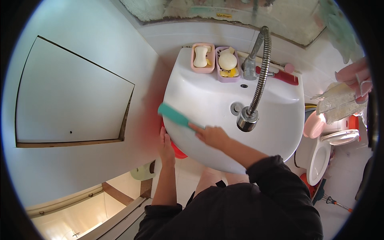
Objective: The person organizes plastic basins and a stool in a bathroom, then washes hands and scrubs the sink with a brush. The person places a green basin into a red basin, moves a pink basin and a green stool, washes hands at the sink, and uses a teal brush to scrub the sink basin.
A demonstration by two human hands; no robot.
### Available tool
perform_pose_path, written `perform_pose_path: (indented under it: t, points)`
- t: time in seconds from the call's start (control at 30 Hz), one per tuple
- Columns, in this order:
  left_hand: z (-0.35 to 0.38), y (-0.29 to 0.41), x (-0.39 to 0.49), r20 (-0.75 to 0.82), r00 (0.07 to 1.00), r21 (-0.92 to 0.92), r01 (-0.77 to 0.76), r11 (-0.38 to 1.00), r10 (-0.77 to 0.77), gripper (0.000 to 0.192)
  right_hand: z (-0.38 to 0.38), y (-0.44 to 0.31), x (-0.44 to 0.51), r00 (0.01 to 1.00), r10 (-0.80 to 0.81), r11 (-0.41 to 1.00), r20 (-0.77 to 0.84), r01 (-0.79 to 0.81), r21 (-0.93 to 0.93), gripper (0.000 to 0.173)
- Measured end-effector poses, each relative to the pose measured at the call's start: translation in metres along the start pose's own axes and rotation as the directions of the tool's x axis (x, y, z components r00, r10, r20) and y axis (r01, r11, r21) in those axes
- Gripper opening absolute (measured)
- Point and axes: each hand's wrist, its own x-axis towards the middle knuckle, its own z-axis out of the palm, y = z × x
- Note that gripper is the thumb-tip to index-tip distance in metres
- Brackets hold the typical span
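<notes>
My right hand [214,137] grips the handle end of a teal flat-headed tool [175,115], possibly a brush; motion blurs it. Its broad end lies over the left rim of the white ceramic washbasin [273,120]. Beside that same rim, my left hand [166,145] is raised with its fingers extended and nothing visible in it. A red plastic container [179,151] shows below the rim, next to the left hand; the basin hides most of it. Over the bowl hangs the faucet's flexible metal spout [262,72], its nozzle [247,121] near the drain stopper [237,108].
Along the back ledge sit a pink soap dish [202,70], a purple soap dish [228,79] and a red comb [286,77]. A mirror [192,12] is above. At right are hanging cloths [336,103] and a toilet [318,165]. A white wall panel [75,99] stands left.
</notes>
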Motion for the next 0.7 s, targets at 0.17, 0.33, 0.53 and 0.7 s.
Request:
perform_pose_path:
  t: [0.17,0.33,0.53,0.7]
  points:
    - [0.001,-0.012,-0.003,0.119,0.981,0.432,-0.188,0.882,0.150,0.056,0.010,0.057,-0.043,0.942,0.326,0.921,0.078,-0.335,0.196,0.053]
    - [0.005,-0.023,0.001,0.132,0.960,0.541,-0.279,0.793,0.248,0.061,0.022,0.023,-0.026,0.988,0.156,0.984,-0.013,-0.156,-0.091,0.055]
    - [0.008,-0.008,0.008,0.138,0.972,0.499,-0.233,0.835,0.189,0.063,-0.050,0.136,-0.034,0.897,0.442,0.837,-0.035,-0.426,-0.343,0.055]
    - [0.000,-0.013,0.008,0.116,0.975,0.477,-0.224,0.850,0.191,0.063,-0.082,0.197,-0.123,0.852,0.523,0.638,-0.011,-0.400,-0.658,0.068]
